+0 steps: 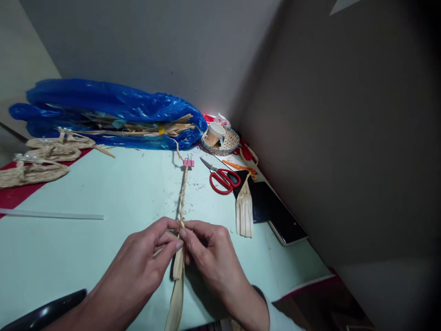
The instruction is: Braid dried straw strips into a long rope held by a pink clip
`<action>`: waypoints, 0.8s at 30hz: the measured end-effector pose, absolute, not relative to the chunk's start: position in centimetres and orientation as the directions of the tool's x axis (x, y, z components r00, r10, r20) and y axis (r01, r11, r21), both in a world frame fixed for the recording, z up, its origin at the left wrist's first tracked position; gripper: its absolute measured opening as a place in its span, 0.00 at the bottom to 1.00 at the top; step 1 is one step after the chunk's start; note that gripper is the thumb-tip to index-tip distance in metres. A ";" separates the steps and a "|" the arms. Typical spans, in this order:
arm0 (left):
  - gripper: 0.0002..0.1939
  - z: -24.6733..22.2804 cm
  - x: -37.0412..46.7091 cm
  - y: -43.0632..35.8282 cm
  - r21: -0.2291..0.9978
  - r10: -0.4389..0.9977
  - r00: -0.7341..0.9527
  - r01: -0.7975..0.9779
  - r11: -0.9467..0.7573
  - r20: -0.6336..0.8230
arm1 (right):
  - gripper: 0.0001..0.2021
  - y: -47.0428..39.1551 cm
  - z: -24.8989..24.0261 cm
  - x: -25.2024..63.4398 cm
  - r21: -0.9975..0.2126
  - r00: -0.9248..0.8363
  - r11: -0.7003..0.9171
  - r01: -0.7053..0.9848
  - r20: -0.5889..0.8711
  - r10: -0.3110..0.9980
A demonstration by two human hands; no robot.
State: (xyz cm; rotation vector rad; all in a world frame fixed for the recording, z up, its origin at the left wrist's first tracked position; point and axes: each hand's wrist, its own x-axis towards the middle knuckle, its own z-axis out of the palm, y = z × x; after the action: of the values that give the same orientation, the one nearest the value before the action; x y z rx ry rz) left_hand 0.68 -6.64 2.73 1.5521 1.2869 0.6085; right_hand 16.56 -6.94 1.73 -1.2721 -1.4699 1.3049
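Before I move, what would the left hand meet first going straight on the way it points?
Just past the braided cord that the left hand pinches, probably the right hand, its fingertips close opposite; exact depth between them is unclear.

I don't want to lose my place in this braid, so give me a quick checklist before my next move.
1. Braid gripped by the pink clip at its far end: ok.
2. Left hand and right hand both at the working end: ok.
3. Loose strips trailing below the hands: ok.
4. Scissors apart from the braid: ok.
5. Cup upright: not ok, it tilts in the basket.
6. Braid evenly tight: cannot tell.
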 end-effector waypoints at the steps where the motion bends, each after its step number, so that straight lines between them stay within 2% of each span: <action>1: 0.12 2.6 0.6 -6.7 0.901 0.932 0.307 0.432 0.046 -0.194 | 0.16 -7.0 1.7 16.6 -0.983 -0.188 -0.031 0.181 -0.065 0.980; 6: 0.12 2.6 -0.1 -6.9 0.862 0.974 0.201 0.507 -0.010 -0.107 | 0.17 -7.0 1.4 16.7 -0.988 -0.152 -0.051 0.149 -0.074 0.986; 10: 0.19 3.7 -0.6 -7.2 0.801 0.976 0.211 0.594 -0.082 -0.057 | 0.15 -6.8 1.7 16.8 -0.999 -0.185 -0.043 0.028 -0.047 0.982; 13: 0.14 3.4 -0.4 -8.2 0.755 0.973 0.223 0.626 -0.195 0.067 | 0.14 -6.7 2.2 16.9 -0.999 -0.202 -0.041 -0.018 -0.037 0.979; 15: 0.13 2.1 0.2 -9.2 0.624 0.922 0.269 0.680 -0.386 0.277 | 0.15 -6.7 2.4 17.1 -0.995 -0.223 -0.088 -0.053 -0.074 0.972; 17: 0.16 0.5 0.9 -10.2 0.457 0.796 0.434 0.656 -0.600 0.422 | 0.15 -6.7 2.4 17.2 -0.979 -0.249 -0.154 -0.137 -0.116 0.962; 20: 0.23 -0.8 1.7 -11.3 0.249 0.732 0.484 0.725 -0.642 0.479 | 0.17 -6.7 2.2 17.4 -0.933 -0.290 -0.243 -0.266 -0.163 0.943; 22: 0.24 -0.4 1.6 -11.3 0.248 0.732 0.495 0.722 -0.646 0.468 | 0.19 -6.6 2.1 17.6 -0.914 -0.321 -0.276 -0.297 -0.177 0.931; 24: 0.18 1.0 1.0 -10.7 0.405 0.780 0.472 0.672 -0.620 0.411 | 0.19 -6.5 2.0 17.7 -0.912 -0.332 -0.276 -0.305 -0.170 0.928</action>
State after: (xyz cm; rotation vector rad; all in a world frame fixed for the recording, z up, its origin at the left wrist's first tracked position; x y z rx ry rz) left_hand 1.04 -10.71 0.97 2.5301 1.2637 0.8542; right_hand 17.73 -6.50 2.01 -0.9384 -1.0263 1.7498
